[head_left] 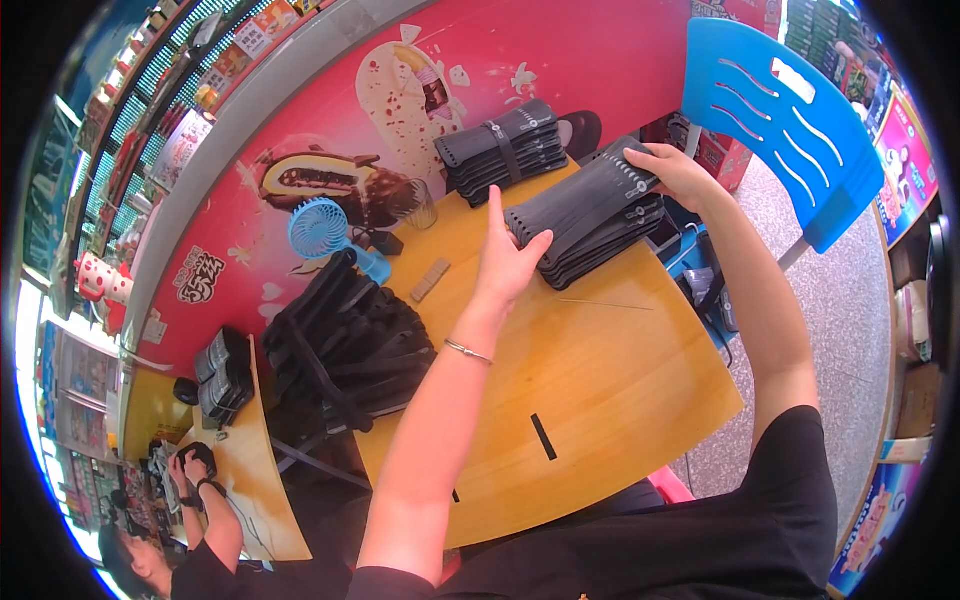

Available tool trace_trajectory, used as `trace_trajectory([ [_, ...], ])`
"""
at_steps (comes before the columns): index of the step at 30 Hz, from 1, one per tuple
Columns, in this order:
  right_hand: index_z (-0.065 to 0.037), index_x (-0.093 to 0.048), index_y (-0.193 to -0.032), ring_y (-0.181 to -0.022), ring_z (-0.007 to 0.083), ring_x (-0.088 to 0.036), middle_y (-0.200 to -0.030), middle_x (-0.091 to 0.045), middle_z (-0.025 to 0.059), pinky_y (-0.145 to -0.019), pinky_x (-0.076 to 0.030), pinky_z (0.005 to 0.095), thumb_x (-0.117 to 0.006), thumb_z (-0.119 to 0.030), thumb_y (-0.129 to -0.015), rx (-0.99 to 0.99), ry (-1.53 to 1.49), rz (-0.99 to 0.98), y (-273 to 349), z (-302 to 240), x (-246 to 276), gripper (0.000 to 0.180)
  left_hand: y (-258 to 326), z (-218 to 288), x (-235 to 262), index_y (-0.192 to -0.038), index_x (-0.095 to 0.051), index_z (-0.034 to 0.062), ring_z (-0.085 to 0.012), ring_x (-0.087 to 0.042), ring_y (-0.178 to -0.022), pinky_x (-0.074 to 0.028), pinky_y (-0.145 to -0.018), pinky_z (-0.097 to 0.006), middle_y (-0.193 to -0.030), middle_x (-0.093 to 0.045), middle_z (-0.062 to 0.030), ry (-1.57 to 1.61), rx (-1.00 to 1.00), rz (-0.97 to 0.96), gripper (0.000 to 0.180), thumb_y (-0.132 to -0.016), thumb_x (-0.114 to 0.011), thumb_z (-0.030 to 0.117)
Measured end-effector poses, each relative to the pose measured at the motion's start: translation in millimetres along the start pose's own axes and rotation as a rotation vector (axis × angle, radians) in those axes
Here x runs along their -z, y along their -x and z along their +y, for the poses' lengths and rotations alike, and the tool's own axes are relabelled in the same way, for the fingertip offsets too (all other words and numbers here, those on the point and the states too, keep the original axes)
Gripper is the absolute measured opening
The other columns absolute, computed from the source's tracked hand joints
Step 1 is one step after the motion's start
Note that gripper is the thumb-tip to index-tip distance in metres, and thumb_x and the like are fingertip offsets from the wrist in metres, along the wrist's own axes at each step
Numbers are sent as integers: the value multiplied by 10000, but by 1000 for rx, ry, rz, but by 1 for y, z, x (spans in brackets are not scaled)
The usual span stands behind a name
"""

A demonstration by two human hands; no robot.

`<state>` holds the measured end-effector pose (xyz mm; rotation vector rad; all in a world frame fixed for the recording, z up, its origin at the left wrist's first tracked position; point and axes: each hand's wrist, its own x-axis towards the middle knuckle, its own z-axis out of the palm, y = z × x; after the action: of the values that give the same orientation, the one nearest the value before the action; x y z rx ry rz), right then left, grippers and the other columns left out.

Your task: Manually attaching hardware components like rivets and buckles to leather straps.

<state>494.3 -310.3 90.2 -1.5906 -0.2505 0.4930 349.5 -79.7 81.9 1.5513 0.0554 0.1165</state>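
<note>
1. Progress, judged from the head view, looks partial: one banded stack of black sleeves [465, 152] sits bundled at the table's far edge, a strap [505, 150] round its middle. A second stack of black sleeves [585, 215] lies nearer, at the far right of the table, fairly neatly layered; whether a band holds it I cannot tell. A loose heap of black sleeves [345, 340] at the left seems left to sort.
2. The right hand [685, 175] grips the nearer stack's far right corner, thumb on top, its other fingers mostly hidden. The left hand [505, 262] is spread wide at the left end, thumb against the corner, forefinger pointing away, not closed round anything.
3. The yellow wooden table [620, 370] also bears a small tan block [430, 280], a thin stick [605, 303], a blue handheld fan [318, 228] and a clear cup [420, 208].
4. Beyond stands a pink ice-cream poster wall [600, 70]; right, a blue chair [770, 120] on speckled floor [840, 310]; left, a co-worker's hands [190, 465] at another table [265, 500].
</note>
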Motion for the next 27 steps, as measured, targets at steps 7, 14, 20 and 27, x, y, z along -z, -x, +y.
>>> trace_trajectory([
  [7,-14,-568,-1118,-894,87,-591,-998,-635,31,-816,-475,260,-608,-315,-894,-6,-19,20,3,1,3,377,-9,-13,2,-1367,-249,-12,-171,-567,-1027,-454,-889,-291,-1135,-575,-120,104,24,115,588,-877,-573,12],
  [14,20,-552,-1125,-965,134,-576,-1043,-627,60,-877,-445,282,-703,-133,-799,277,-46,-218,16,26,16,390,-10,-13,-4,-1163,-476,-6,-143,-549,-1029,-427,-913,-285,-1122,-582,-70,87,-36,99,269,-906,-541,39],
  [20,15,-546,-1126,-964,127,-569,-1050,-622,59,-868,-446,279,-657,-110,-836,284,-46,-191,16,27,15,335,-11,-13,-5,-1217,-462,11,-141,-496,-1102,-368,-982,-292,-1195,-548,-57,-49,-13,82,307,-927,-526,89],
  [27,4,-535,-1132,-956,129,-592,-1042,-623,56,-851,-469,287,-598,-160,-894,238,-164,-111,9,26,11,295,-12,-18,-4,-1238,-451,21,-144,-489,-1120,-358,-992,-299,-1207,-543,-53,-205,-18,86,336,-931,-531,130],
])
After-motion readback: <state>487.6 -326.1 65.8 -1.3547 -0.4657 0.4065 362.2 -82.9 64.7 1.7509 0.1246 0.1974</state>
